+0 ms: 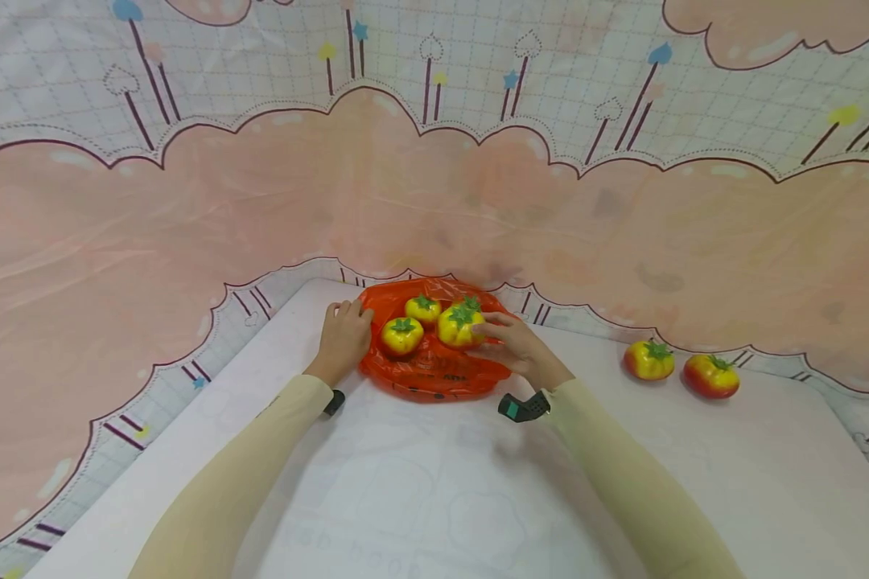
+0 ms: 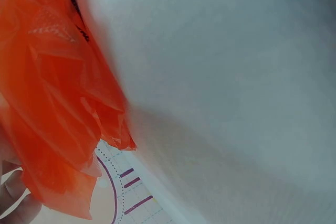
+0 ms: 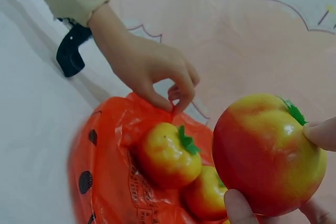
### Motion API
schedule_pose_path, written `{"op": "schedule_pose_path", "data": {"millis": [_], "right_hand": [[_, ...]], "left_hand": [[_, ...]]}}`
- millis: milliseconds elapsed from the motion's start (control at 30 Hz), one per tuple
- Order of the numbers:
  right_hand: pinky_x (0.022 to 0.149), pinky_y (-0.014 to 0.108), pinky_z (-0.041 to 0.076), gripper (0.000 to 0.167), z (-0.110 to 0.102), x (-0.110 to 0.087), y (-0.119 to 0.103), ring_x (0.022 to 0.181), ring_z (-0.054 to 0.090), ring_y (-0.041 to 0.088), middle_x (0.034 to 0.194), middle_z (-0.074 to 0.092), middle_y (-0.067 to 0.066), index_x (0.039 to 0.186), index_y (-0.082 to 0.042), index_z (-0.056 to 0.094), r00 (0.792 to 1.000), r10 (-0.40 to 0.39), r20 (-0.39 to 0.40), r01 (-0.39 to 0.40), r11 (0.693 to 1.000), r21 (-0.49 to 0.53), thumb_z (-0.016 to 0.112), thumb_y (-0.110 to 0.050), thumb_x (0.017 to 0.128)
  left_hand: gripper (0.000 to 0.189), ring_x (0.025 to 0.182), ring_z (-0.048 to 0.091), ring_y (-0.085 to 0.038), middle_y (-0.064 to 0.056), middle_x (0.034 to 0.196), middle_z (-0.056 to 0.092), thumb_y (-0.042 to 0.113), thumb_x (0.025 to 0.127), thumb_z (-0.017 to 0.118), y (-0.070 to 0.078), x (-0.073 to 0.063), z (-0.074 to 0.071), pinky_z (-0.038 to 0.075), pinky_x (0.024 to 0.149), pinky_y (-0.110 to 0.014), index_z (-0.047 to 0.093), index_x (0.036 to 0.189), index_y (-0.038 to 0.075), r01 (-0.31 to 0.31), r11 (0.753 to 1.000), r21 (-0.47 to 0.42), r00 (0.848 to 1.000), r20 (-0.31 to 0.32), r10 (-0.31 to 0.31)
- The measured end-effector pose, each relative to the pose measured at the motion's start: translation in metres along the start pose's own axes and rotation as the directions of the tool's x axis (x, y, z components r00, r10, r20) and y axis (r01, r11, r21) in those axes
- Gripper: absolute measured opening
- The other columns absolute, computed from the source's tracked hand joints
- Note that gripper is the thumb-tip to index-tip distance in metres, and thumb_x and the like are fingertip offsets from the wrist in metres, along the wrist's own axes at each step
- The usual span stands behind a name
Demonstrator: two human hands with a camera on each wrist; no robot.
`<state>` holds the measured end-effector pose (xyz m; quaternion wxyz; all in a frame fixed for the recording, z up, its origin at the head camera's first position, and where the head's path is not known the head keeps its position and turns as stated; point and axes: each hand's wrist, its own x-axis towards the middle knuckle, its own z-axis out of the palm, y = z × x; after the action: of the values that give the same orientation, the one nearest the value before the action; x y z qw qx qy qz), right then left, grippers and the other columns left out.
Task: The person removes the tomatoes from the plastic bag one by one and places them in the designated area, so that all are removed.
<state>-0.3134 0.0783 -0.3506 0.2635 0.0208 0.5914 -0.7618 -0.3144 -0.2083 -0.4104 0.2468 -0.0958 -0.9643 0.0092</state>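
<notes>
A red plastic bag [image 1: 434, 390] lies spread on the table, its mouth facing up. My left hand [image 1: 343, 336] pinches the bag's left rim; in the right wrist view that hand [image 3: 152, 69] has thumb and fingertips together on the red film [image 3: 144, 109]. Over the bag's right half, my right hand [image 1: 514, 346] grips a yellow-and-red tomato [image 1: 458, 328] with a green leafy top. The right wrist view shows this tomato [image 3: 268, 156] between thumb and fingers. Inside the bag sit two tomatoes [image 1: 401, 336] at the left, and another green top [image 1: 471, 303] shows behind the held one.
Two more red-and-yellow tomatoes, one nearer [image 1: 648, 360] and one farther right [image 1: 711, 376], stand on the white table [image 1: 405, 482] near its back edge. A patterned pink cloth [image 1: 275, 209] hangs behind the table.
</notes>
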Motion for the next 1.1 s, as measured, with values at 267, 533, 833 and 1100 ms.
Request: {"op": "schedule_pose_path", "data": {"millis": [267, 533, 833, 1100], "right_hand": [[0.099, 0.043, 0.044, 0.032, -0.008, -0.014, 0.002, 0.105, 0.052, 0.025, 0.136, 0.035, 0.012, 0.123, -0.008, 0.045, 0.997, -0.077, 0.032, 0.081, 0.986, -0.143, 0.052, -0.004, 0.092], [0.096, 0.04, 0.048, 0.036, -0.021, -0.037, 0.004, 0.112, 0.048, 0.024, 0.127, 0.038, 0.011, 0.124, -0.009, 0.046, 0.991, -0.128, 0.038, 0.134, 0.95, -0.281, 0.056, -0.005, 0.09], [0.095, 0.037, 0.049, 0.043, -0.038, -0.064, 0.003, 0.127, 0.039, 0.032, 0.14, 0.032, 0.017, 0.129, -0.01, 0.044, 0.991, -0.135, 0.009, 0.128, 0.913, -0.388, 0.059, -0.008, 0.089], [0.092, 0.033, 0.051, 0.054, -0.064, -0.084, 0.0, 0.123, 0.043, 0.031, 0.141, 0.035, 0.02, 0.135, -0.007, 0.041, 0.977, -0.208, 0.056, 0.204, 0.813, -0.546, 0.065, -0.017, 0.087]], "left_hand": [[0.021, 0.102, 0.053, -0.033, -0.018, 0.108, 0.061, 0.011, 0.085, 0.062, -0.002, 0.0, 0.002, 0.04, 0.098, -0.05, 0.064, 0.104, 0.003, 0.004, 1.0, 0.003, 1.0, 0.009, -0.004], [0.019, 0.101, 0.053, -0.033, -0.018, 0.105, 0.06, 0.01, 0.085, 0.063, 0.0, 0.0, 0.0, 0.04, 0.097, -0.051, 0.064, 0.102, 0.002, -0.002, 1.0, -0.001, 1.0, -0.002, 0.002], [0.016, 0.098, 0.054, -0.033, -0.018, 0.103, 0.06, 0.01, 0.085, 0.061, 0.0, 0.001, 0.001, 0.04, 0.097, -0.05, 0.063, 0.099, 0.003, -0.001, 1.0, 0.017, 1.0, -0.012, 0.002], [0.018, 0.099, 0.053, -0.033, -0.018, 0.103, 0.06, 0.011, 0.086, 0.061, 0.002, 0.001, -0.001, 0.039, 0.098, -0.05, 0.063, 0.101, 0.003, -0.001, 1.0, 0.015, 1.0, 0.008, 0.001]]}}
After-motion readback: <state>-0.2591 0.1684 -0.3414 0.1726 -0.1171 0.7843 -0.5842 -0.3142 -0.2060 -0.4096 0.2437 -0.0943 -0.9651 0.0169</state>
